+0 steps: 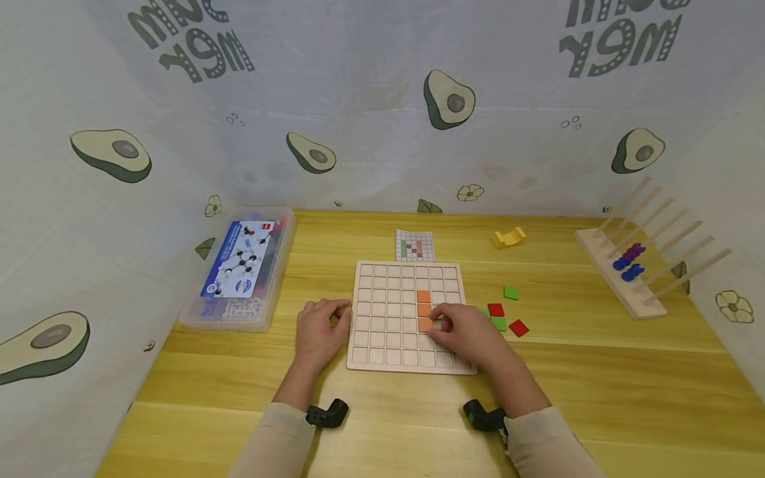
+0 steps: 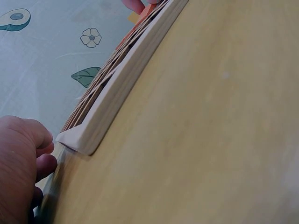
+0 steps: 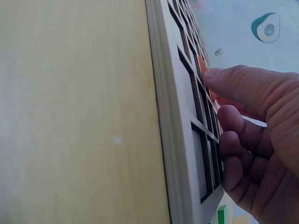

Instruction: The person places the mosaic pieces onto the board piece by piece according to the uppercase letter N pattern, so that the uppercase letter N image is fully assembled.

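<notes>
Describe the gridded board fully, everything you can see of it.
The gridded board is squarish, pale and wooden-looking, with a plain rim and thin raised dividers forming rows of shallow square cells. It lies flat on the yellowish wood-grain table. Three orange tiles sit in one column right of centre. The right hand reaches over its right side, thumb and forefinger at the lowest tile. The left hand is at its left edge.

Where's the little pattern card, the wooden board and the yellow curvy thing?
Pattern card (image 1: pixel 415 246): head view, middle of its printed grid.
Wooden board (image 1: pixel 378 323): head view, one bare square.
Yellow curvy thing (image 1: pixel 509 239): head view, its dipped middle.
</notes>
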`<action>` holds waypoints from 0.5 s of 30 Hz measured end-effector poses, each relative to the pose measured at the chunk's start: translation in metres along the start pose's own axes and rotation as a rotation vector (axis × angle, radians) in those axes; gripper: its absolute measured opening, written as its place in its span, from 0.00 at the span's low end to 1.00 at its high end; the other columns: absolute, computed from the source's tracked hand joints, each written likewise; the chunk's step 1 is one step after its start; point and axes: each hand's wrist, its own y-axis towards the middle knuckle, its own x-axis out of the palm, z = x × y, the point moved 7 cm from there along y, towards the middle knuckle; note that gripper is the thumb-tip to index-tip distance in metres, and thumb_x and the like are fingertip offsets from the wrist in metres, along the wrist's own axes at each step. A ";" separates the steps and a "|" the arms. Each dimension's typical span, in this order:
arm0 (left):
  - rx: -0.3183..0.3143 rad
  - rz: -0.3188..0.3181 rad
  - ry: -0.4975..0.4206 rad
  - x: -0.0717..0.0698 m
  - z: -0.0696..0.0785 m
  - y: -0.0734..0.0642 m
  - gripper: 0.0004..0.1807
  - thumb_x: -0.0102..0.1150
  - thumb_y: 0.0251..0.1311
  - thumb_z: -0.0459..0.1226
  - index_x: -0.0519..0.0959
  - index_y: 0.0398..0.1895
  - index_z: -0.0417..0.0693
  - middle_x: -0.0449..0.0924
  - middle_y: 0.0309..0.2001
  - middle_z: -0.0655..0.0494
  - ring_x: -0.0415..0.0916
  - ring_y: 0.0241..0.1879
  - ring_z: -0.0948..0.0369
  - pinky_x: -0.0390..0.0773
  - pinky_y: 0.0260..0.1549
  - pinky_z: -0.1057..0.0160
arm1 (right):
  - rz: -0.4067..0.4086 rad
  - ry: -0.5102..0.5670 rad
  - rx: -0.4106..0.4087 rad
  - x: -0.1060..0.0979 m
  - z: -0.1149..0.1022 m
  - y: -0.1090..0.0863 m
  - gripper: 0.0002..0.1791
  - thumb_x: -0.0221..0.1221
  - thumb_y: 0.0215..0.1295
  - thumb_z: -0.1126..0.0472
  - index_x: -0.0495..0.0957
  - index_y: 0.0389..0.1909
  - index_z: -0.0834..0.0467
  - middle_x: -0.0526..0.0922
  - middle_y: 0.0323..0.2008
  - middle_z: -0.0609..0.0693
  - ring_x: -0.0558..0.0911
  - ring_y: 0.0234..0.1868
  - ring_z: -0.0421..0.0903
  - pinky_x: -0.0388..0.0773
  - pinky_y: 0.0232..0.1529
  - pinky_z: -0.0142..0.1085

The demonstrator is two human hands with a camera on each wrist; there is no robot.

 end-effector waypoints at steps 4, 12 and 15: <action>-0.007 -0.007 -0.004 -0.001 0.001 -0.001 0.11 0.64 0.65 0.41 0.89 0.46 0.49 0.85 0.33 0.59 0.75 0.38 0.55 0.70 0.46 0.52 | -0.002 -0.005 0.002 0.000 -0.001 0.000 0.10 0.68 0.64 0.55 0.83 0.44 0.52 0.76 0.25 0.43 0.71 0.25 0.41 0.69 0.28 0.33; 0.006 0.009 0.009 -0.002 0.002 -0.001 0.10 0.65 0.65 0.41 0.89 0.45 0.50 0.85 0.33 0.60 0.74 0.37 0.57 0.69 0.44 0.53 | -0.007 -0.007 0.009 0.000 0.001 -0.001 0.12 0.69 0.64 0.54 0.83 0.45 0.53 0.76 0.26 0.44 0.72 0.27 0.41 0.69 0.29 0.33; 0.007 0.013 0.006 -0.002 0.002 -0.001 0.10 0.65 0.65 0.41 0.89 0.45 0.50 0.85 0.33 0.60 0.74 0.37 0.56 0.70 0.44 0.53 | -0.009 0.008 0.018 -0.003 0.002 -0.004 0.13 0.68 0.64 0.55 0.83 0.46 0.54 0.76 0.26 0.44 0.72 0.27 0.42 0.69 0.29 0.34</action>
